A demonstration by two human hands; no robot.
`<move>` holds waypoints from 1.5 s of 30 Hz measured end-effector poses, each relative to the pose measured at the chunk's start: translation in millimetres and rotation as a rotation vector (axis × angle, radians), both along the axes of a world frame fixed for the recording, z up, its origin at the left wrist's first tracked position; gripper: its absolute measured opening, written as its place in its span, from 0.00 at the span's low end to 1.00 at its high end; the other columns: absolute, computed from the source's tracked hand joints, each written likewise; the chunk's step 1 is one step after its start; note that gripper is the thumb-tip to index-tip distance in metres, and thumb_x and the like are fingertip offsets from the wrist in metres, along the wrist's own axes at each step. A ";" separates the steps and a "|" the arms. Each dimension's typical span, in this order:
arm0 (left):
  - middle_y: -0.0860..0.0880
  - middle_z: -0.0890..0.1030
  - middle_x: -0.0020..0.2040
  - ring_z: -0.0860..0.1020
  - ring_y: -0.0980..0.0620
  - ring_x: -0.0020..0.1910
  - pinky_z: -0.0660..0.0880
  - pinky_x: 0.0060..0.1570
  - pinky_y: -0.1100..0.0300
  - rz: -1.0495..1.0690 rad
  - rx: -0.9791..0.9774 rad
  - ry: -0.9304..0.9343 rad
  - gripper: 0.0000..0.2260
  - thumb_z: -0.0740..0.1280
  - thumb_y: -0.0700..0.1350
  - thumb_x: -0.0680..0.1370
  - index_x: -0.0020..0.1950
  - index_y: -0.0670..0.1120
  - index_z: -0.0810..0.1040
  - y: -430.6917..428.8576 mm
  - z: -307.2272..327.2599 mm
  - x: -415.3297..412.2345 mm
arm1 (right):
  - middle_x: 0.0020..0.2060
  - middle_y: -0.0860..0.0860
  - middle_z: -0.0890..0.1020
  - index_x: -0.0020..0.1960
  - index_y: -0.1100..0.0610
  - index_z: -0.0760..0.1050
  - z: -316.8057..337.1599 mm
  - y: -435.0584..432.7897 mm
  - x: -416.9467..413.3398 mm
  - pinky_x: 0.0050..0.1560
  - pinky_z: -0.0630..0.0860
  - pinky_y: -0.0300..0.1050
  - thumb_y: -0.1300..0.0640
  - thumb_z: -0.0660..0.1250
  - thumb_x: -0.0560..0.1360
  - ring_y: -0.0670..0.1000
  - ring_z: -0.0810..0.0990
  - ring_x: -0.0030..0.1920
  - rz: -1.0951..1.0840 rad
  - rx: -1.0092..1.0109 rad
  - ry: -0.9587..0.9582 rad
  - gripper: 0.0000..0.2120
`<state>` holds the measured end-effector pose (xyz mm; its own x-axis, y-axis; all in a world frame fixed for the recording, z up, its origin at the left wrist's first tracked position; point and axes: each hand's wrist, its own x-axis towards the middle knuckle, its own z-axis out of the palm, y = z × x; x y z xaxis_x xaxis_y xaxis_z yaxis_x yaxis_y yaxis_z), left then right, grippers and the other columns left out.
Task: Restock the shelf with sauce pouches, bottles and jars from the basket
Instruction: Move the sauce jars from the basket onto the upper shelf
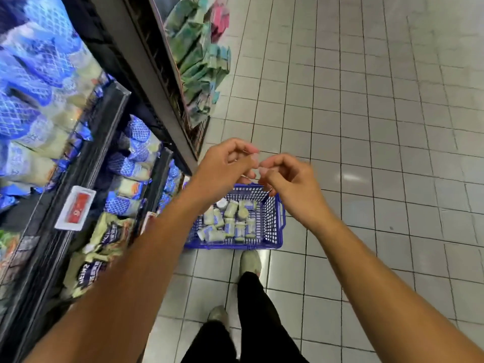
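A blue plastic basket (275, 226) stands on the tiled floor beside the shelf and holds several pale sauce jars (230, 221) lying jumbled. My left hand (222, 165) and my right hand (291, 180) hover side by side above the basket's far rim. Their fingers are loosely curled and the fingertips of the two hands meet; I see nothing held in either. On the left, the dark shelf (87, 166) carries blue-and-white sauce pouches (136, 153), with pale Heinz pouches (102, 248) lower down.
Green and pink packets (201, 61) hang on a rack farther along the aisle. A red price tag (76, 208) sits on the shelf edge. My shoes (250, 262) stand just behind the basket. Grey floor tiles (379, 127) stretch to the right.
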<state>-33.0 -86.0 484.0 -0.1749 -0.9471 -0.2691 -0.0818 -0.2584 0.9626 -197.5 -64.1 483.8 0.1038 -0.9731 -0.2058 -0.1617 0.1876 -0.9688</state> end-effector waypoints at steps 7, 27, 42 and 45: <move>0.50 0.84 0.40 0.82 0.54 0.36 0.80 0.36 0.61 0.076 0.170 -0.010 0.03 0.67 0.40 0.80 0.50 0.49 0.79 -61.5 -102.4 -6.7 | 0.36 0.59 0.80 0.45 0.60 0.79 -96.8 -56.6 -12.1 0.35 0.75 0.32 0.69 0.64 0.78 0.42 0.79 0.33 0.046 0.171 0.069 0.07; 0.46 0.80 0.46 0.78 0.51 0.39 0.79 0.40 0.56 0.027 0.784 -0.371 0.07 0.67 0.42 0.80 0.57 0.48 0.74 -40.7 -524.5 19.1 | 0.36 0.54 0.79 0.43 0.59 0.76 -515.7 -59.6 -37.4 0.32 0.72 0.43 0.60 0.61 0.81 0.46 0.75 0.29 0.063 0.708 0.295 0.10; 0.34 0.75 0.65 0.76 0.37 0.63 0.75 0.53 0.50 -0.041 0.925 -0.637 0.22 0.67 0.44 0.77 0.67 0.34 0.70 -11.4 -723.5 -42.9 | 0.36 0.52 0.73 0.46 0.59 0.70 -730.6 -36.0 -35.4 0.40 0.65 0.45 0.53 0.71 0.76 0.50 0.71 0.35 0.165 0.887 0.509 0.13; 0.41 0.77 0.64 0.77 0.42 0.61 0.71 0.49 0.57 -0.007 0.880 -0.614 0.22 0.70 0.44 0.76 0.68 0.40 0.69 -6.0 -739.9 -52.7 | 0.51 0.56 0.79 0.57 0.65 0.72 -753.8 -36.9 -28.5 0.50 0.73 0.47 0.52 0.73 0.76 0.54 0.78 0.52 0.135 0.902 0.442 0.19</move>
<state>-85.6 -92.0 -256.0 0.2177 -0.3766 -0.9004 -0.4928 -0.8387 0.2316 -226.1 -101.0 -270.0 -0.0619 -0.4209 -0.9050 -0.5459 0.7734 -0.3223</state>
